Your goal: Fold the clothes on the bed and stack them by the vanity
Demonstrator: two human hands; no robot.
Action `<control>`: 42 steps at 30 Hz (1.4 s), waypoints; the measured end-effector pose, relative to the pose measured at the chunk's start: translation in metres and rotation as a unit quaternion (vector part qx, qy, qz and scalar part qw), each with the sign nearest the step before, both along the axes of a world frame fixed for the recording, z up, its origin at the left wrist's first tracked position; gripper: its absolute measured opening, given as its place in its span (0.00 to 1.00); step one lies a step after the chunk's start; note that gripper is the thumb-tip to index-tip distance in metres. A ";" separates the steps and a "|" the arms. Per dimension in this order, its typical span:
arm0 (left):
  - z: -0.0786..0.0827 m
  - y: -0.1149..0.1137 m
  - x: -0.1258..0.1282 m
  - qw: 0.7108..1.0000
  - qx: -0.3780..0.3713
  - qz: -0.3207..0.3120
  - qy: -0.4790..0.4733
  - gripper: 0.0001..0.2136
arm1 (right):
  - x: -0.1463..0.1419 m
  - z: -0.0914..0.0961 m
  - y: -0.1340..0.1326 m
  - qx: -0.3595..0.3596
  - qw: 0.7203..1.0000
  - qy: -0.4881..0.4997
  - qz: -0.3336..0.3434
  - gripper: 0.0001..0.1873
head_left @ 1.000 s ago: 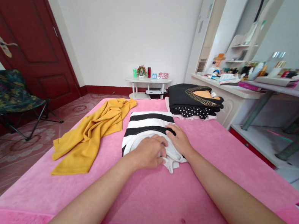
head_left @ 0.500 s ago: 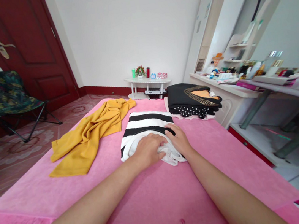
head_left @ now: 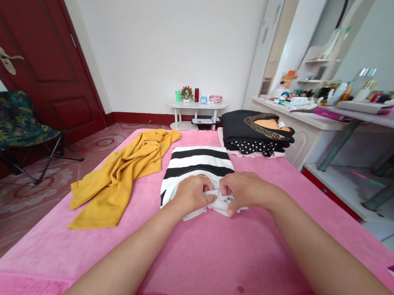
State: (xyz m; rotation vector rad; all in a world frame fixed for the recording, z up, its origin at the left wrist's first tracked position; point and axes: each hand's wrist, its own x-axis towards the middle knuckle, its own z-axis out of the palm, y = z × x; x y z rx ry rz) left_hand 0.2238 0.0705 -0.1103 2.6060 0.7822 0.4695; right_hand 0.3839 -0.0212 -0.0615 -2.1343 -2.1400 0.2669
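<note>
A black-and-white striped shirt (head_left: pixel 199 160) lies folded into a compact block on the pink bedspread (head_left: pixel 201 258). At its near end, my left hand (head_left: pixel 194 192) has its fingers curled into the white fabric. Close beside it, my right hand (head_left: pixel 244 190) pinches the same bunched white cloth between thumb and fingers. The fingertips of both hands are partly hidden in the folds. Left of the shirt, yellow trousers (head_left: pixel 122 181) are spread loosely with creases. Beyond it to the right sits a stack of folded clothes (head_left: pixel 251 130), a black top uppermost and a polka-dot piece beneath.
A low white table (head_left: pixel 197 104) with small items stands by the far wall. On the right is a dressing table (head_left: pixel 359 114) crowded with bottles. A camouflage folding chair (head_left: pixel 6 125) stands at the left before the dark red door (head_left: pixel 29 60).
My right hand has turned inward and come off the shirt's right side onto the bunched white cloth. My left hand has curled its fingers further into the fabric.
</note>
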 end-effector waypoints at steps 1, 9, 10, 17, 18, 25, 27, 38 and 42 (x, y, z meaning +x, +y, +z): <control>-0.001 0.000 0.000 1.000 0.000 -0.001 -0.004 0.07 | -0.001 -0.002 0.001 -0.001 1.000 -0.028 -0.005 0.18; -0.006 0.000 0.000 1.000 0.019 -0.004 -0.013 0.08 | -0.008 -0.010 0.005 -0.010 0.996 -0.081 -0.030 0.14; -0.006 0.000 0.000 1.000 0.021 -0.006 -0.015 0.08 | -0.010 -0.011 0.005 -0.004 0.996 -0.087 -0.027 0.15; -0.006 -0.002 0.000 0.999 0.032 -0.004 -0.020 0.10 | -0.015 -0.005 0.005 -0.018 0.990 -0.112 -0.089 0.09; -0.006 -0.003 0.000 0.999 0.035 -0.002 -0.018 0.10 | -0.014 0.000 0.005 -0.008 0.989 -0.102 -0.106 0.08; -0.007 -0.011 0.002 0.996 0.076 0.044 -0.010 0.08 | -0.007 0.032 -0.009 0.068 0.995 0.016 -0.066 0.05; -0.008 -0.012 0.003 0.996 0.074 0.056 -0.009 0.07 | -0.010 0.030 -0.011 0.025 0.999 0.027 -0.015 0.06; 0.019 0.000 -0.014 0.983 0.043 -0.155 0.089 0.15 | -0.008 -0.003 0.001 -0.113 0.990 0.082 -0.009 0.10; 0.035 0.002 -0.025 0.975 -0.016 -0.167 0.148 0.14 | -0.001 -0.005 0.004 -0.150 0.963 0.224 0.008 0.10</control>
